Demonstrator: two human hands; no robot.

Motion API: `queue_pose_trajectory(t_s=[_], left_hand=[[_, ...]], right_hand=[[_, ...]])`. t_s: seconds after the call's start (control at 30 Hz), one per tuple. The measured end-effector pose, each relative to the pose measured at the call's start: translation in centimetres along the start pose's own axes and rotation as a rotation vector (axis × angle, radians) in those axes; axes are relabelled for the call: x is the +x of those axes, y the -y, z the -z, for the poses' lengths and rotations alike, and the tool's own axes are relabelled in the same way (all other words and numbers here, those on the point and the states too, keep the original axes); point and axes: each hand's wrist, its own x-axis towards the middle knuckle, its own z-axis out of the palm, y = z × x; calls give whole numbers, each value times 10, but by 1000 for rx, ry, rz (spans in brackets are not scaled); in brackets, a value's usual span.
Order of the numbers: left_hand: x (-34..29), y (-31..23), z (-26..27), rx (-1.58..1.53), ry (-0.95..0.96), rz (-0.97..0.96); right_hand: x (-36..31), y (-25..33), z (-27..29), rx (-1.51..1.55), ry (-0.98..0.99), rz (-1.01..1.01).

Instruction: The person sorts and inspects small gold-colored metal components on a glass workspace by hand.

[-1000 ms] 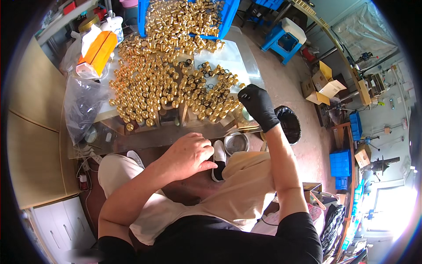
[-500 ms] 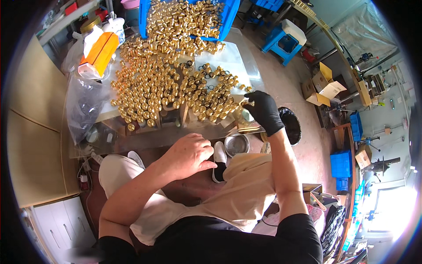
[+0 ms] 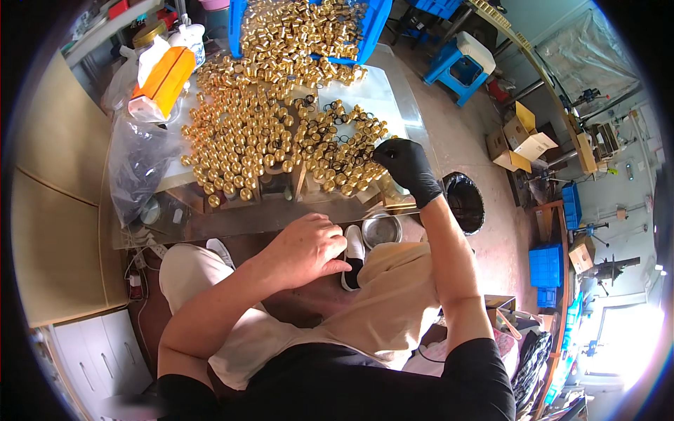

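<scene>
Many small round brass caps [image 3: 242,140] cover the table, with thin black rings [image 3: 330,130] scattered among those on the right. My right hand [image 3: 407,167], in a black glove, reaches the right edge of this spread. Its fingers are bent together against the outermost caps, and whatever is between them is hidden. Over my lap, just off the table's near edge, my bare left hand [image 3: 305,250] is curled with the back of the hand upward. The palm and fingertips are turned out of sight, so what they hold, if anything, cannot be seen.
A blue crate [image 3: 378,31] heaped with more brass pieces stands at the table's far side. An orange tissue box [image 3: 163,83] and a clear plastic bag [image 3: 140,168] lie at left. Below the near edge is a metal bowl [image 3: 381,231]; a black-lined bin [image 3: 465,203] stands right.
My right hand has moved a little left and farther in, from beside the table's right corner to the edge of the caps. My left hand stays nearly still.
</scene>
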Motion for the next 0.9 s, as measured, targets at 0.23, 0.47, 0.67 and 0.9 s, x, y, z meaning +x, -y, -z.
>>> queue_pose_trajectory(t_s=[0.23,0.47,0.67,0.9], left_hand=[[0,1,-2,-17,11,5],[1,0,-5,-26,16,0],[1,0,-5,-24,31,23],[5,0,-7,-20,18,9]], right_hand=[[0,-14,10,-58,12,-33],[-3,-26,15,-25,-123,10],[-5,-16,14,-11,-216,93],[-10,-7,7,-280,-123,192]])
